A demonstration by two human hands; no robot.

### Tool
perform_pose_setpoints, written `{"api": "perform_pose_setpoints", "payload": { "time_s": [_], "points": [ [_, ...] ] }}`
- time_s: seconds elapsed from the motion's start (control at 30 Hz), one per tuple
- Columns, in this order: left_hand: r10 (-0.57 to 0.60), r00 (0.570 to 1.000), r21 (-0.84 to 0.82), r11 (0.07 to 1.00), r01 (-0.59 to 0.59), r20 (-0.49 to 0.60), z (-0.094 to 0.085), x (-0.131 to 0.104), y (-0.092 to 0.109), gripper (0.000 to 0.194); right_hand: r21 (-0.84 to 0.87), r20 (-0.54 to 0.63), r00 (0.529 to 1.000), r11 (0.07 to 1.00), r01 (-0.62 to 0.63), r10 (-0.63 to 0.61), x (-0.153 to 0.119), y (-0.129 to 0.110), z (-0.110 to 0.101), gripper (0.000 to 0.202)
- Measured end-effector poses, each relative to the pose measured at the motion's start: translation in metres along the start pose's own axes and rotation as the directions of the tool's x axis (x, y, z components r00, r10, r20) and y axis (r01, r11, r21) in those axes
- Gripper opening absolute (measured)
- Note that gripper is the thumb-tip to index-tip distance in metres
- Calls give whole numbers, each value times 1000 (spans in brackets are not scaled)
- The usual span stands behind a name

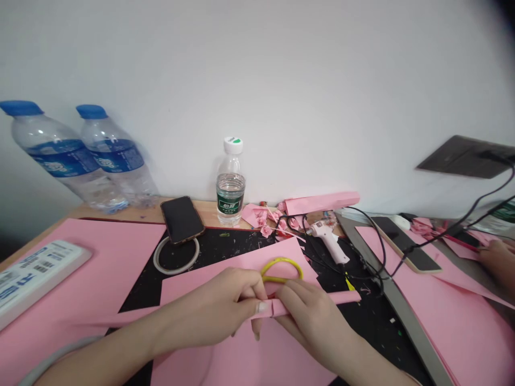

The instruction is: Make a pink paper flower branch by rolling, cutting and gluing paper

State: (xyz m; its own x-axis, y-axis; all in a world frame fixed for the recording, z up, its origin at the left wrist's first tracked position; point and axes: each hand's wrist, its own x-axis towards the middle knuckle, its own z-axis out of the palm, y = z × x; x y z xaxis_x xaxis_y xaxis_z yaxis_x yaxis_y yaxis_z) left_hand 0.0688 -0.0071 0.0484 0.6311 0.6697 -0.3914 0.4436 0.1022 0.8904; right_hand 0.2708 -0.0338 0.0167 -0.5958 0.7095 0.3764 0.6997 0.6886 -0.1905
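A long, narrow folded strip of pink paper [346, 297] runs across in front of me, over a larger pink sheet [241, 354]. My left hand [225, 303] is closed on the strip, thumb on top near a crease or seam. Just right of that seam, my right hand [308, 311] also grips the strip, its fingers curled over it. A yellow loop handle [281, 261], which looks like that of scissors, lies on the sheet behind my hands; the rest of it is hidden by them.
Behind are a phone [183, 219], tape ring [176, 256], water bottle [230, 187] and hot glue gun [328, 241] with black cables. Two large bottles [116, 155] lean left; a white box [36, 279] lies nearer. At right, another person's hand [499, 262] is beside a second phone [406, 244].
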Motion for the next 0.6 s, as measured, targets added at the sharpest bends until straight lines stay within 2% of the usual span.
{"api": "perform_pose_setpoints", "payload": {
  "time_s": [0.27,0.6],
  "points": [
    [9,997,-161,987,5,82,-2,4,0,20,-68,25,1000,998,-14,16,3,1,-2,36],
    [37,990,-189,982,-11,137,-6,5,-5,16,-97,36,999,995,-15,19,2,1,0,32]
  ]
}}
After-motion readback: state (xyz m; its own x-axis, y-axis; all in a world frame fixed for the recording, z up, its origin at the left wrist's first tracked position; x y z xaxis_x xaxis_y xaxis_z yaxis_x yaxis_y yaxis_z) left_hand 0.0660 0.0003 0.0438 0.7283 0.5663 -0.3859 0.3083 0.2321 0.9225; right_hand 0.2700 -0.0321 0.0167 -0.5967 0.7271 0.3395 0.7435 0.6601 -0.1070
